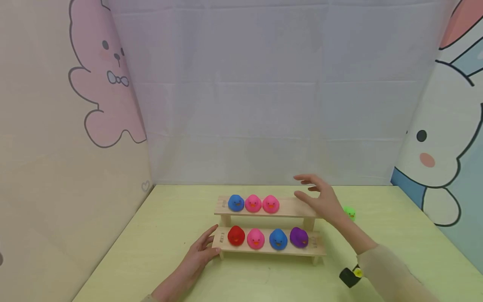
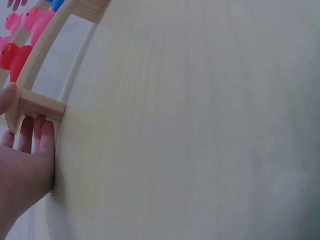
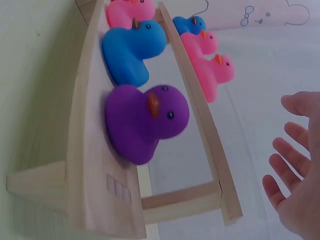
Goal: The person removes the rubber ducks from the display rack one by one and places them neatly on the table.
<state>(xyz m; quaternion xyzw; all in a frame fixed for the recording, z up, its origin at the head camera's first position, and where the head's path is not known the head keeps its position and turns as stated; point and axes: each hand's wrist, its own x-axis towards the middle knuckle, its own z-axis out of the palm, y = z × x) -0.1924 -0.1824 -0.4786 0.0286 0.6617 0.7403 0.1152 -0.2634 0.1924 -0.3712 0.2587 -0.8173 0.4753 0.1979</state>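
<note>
**7 ducks on a wooden rack (image 1: 289,207), cartoon walls on both sides**

You work at a pale yellow-green tabletop (image 1: 139,243) that spreads across the lower part of the head view; in the left wrist view it fills most of the frame, faintly streaked. Behind it, a creased whitish cloth (image 1: 245,105) covers the upper middle. At upper left, a pink bear (image 1: 94,96) with a bow tie (image 1: 118,79) decorates the cream wall (image 1: 45,176), and a small heart (image 1: 145,186) sits lower, near the corner. At right, a white rabbit (image 1: 441,134) spans the other wall (image 1: 473,251), which is pale blue near its lower edge.

The 2-tier rack stands just below the centre of the frame. Its upper shelf carries a blue duck (image 1: 236,203) and 2 pink ducks (image 1: 253,203); its lower shelf carries, left to right, a red duck (image 1: 236,236), another pink duck (image 1: 255,239), another blue duck (image 1: 278,239) and a purple duck (image 1: 299,238).

Your left hand (image 1: 198,255) grips the rack's left end, the leg between thumb and fingers. Your right hand (image 1: 322,202) is released, fingers loosely bent, above the upper shelf's right end. A green duck (image 1: 350,213) shows partly behind that wrist. At lower right, beside your beige sleeve (image 1: 392,270), lies a small black object (image 1: 349,278) with yellow next to it; you cannot tell what it is.
</note>
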